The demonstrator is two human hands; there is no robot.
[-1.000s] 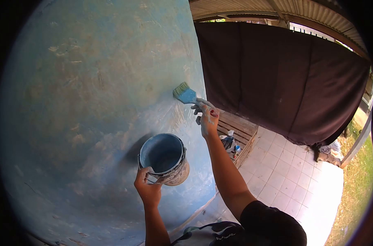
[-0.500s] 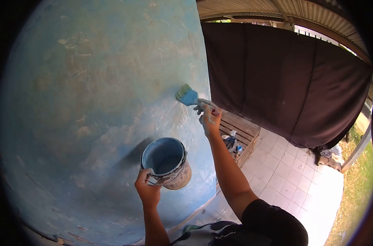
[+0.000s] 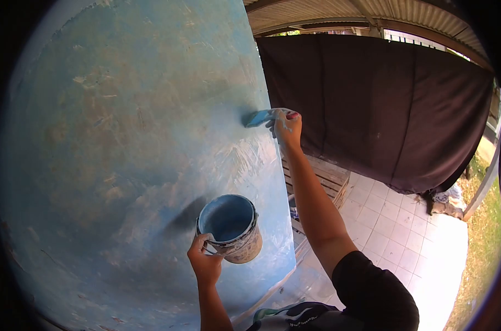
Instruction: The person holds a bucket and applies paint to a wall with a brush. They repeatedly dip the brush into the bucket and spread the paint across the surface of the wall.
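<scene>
My right hand [image 3: 288,128] is closed round the handle of a blue paintbrush [image 3: 259,117], with paint smears on the fingers. The brush is tilted edge-on, its bristles right at the wall [image 3: 151,138] near the wall's right edge. That wall is mottled blue and beige, with pale streaks below the brush. Lower down, my left hand [image 3: 205,258] grips a paint-stained bucket [image 3: 245,245] at its rim and handle. Blue coats the inside of the bucket, which stands out from the wall and throws a shadow on it.
A dark cloth [image 3: 366,105] hangs behind my right arm under a corrugated roof [image 3: 427,22]. Below it are a slatted wooden crate [image 3: 333,179] and a white tiled floor [image 3: 377,226]. Grass [image 3: 485,243] lies at the far right, past a post [image 3: 485,190].
My right hand has raised the brush up the wall and turned it edge-on. The bucket in my left hand sits slightly lower and further right in view, as the camera has shifted a little.
</scene>
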